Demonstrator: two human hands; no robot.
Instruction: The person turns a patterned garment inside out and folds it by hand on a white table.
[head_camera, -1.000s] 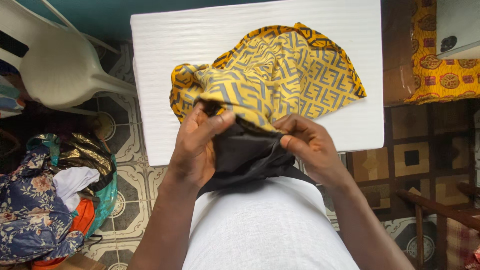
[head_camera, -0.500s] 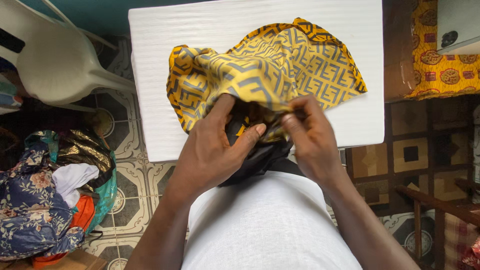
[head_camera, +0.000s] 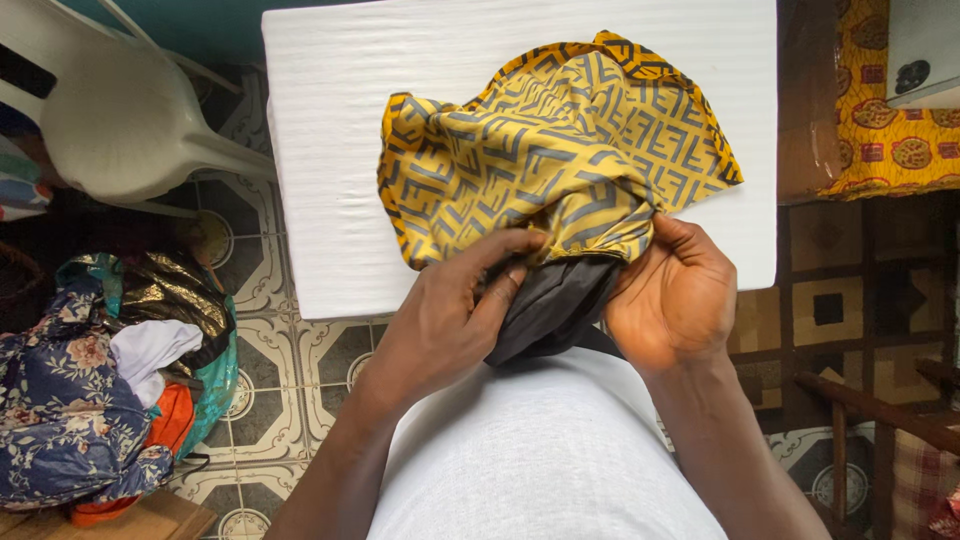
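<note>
A yellow cloth with a grey geometric pattern (head_camera: 540, 150) lies bunched on a white table (head_camera: 330, 150). A black fabric part (head_camera: 555, 305) of it hangs over the table's near edge toward my lap. My left hand (head_camera: 450, 315) pinches the cloth's lower edge where yellow meets black, fingers curled into the fold. My right hand (head_camera: 675, 295) grips the same edge from the right, thumb on top of the yellow cloth. Both hands sit close together at the table's front edge.
A white plastic chair (head_camera: 110, 110) stands at the left of the table. A heap of mixed clothes (head_camera: 90, 390) lies on the tiled floor at lower left. A surface with orange patterned cloth (head_camera: 890, 140) is at the right, with wooden furniture (head_camera: 870, 410) below it.
The yellow cloth has been pulled rightward and gathered more over the black part. My right hand shifted right and lower, now gripping from the side. My left hand slid right under the fold.
</note>
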